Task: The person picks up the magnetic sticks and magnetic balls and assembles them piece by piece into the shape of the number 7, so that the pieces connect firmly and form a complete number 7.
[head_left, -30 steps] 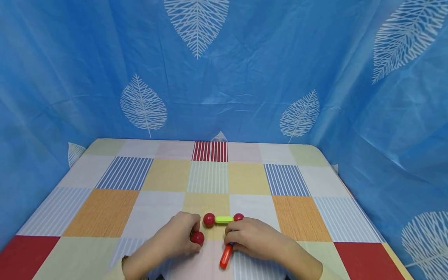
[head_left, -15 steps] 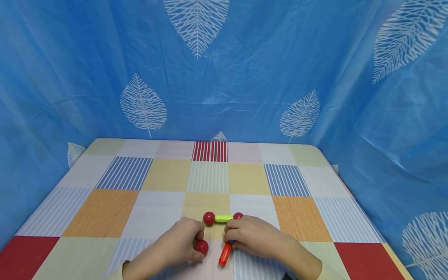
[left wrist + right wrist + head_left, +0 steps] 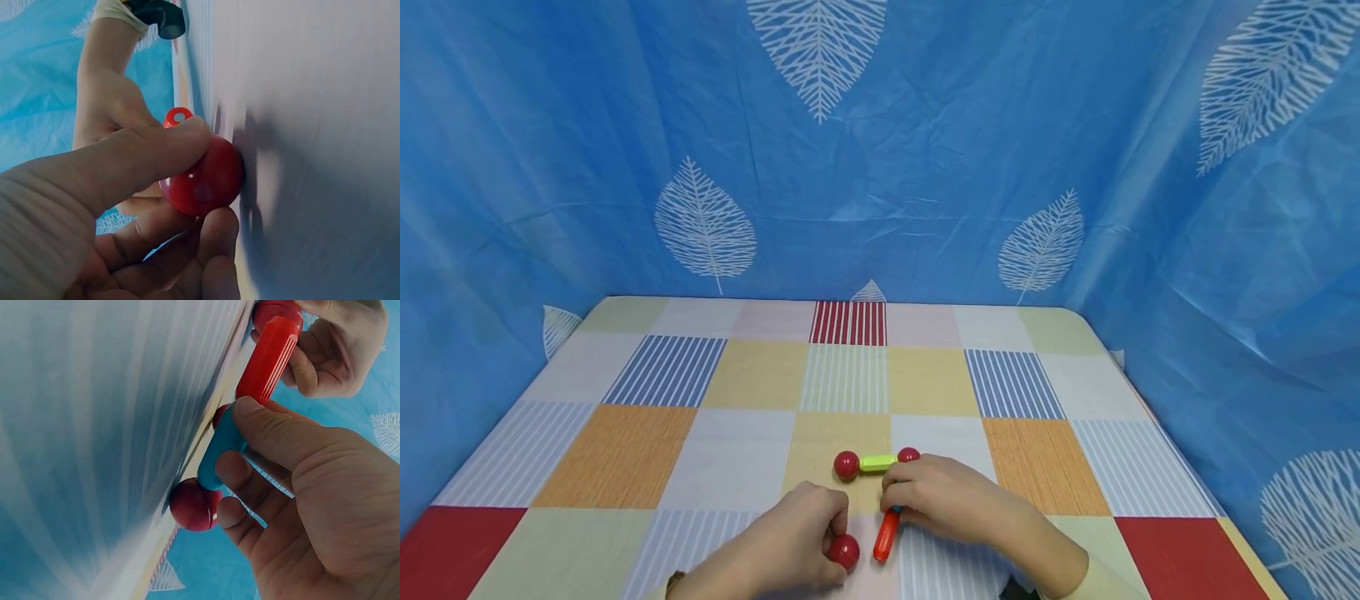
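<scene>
My left hand [image 3: 801,542] pinches a glossy red ball [image 3: 844,551] between thumb and fingers, low against the tablecloth. A slight gap in the head view parts this ball from a red ridged rod [image 3: 887,536]. My right hand [image 3: 951,496] pinches a blue rod [image 3: 220,447]; its thumb covers where blue and red rods meet. In the right wrist view, the blue rod's far end appears to touch another red ball [image 3: 192,504]. Farther from me, a yellow-green rod [image 3: 877,462] lies between a left red ball [image 3: 846,465] and that right one.
A patchwork tablecloth [image 3: 842,375] covers the table. Blue curtains [image 3: 865,192] with white leaf prints stand along its back and sides. Close to my right forearm, a small black object [image 3: 1018,588] shows at the bottom edge.
My left hand has brought its red ball toward me and to the right, closer to the red rod. The right hand and the rods have shifted slightly away from me.
</scene>
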Tool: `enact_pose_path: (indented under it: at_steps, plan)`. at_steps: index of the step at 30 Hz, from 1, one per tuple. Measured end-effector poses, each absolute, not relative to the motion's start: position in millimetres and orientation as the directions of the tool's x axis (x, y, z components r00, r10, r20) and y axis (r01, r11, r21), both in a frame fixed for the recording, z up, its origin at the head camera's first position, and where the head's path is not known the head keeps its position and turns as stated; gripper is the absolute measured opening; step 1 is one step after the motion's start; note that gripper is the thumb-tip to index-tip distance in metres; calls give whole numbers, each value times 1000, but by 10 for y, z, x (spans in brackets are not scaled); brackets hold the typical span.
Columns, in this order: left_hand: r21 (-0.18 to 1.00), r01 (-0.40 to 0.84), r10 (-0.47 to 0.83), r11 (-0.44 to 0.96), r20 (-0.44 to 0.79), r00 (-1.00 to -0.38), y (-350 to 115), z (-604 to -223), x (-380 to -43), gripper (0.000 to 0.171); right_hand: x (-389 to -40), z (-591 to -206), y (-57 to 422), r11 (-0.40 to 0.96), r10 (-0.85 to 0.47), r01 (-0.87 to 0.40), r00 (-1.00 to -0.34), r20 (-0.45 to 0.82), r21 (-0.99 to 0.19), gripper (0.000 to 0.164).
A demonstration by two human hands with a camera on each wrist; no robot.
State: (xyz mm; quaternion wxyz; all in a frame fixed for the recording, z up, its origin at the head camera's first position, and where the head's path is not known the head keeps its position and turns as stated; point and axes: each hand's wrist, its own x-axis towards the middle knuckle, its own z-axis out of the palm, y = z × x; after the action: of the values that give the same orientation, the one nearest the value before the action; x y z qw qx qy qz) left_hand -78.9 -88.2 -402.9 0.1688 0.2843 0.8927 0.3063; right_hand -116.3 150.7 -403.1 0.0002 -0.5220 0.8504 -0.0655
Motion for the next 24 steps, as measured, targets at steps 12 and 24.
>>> enact_pose_path:
  at_steps: [12, 24]
  plan:
    - [666, 306, 581, 680, -235, -779, -795, -4027, -717, 35, -1210, -4040, 1495, 447, -886, -887, -457, 81, -115, 21]
    - [632, 389, 609, 670, -168, -775, -755, -4057, -714, 33, -1219, -4028, 1475, 448, -887, -888, -456, 77, -103, 18]
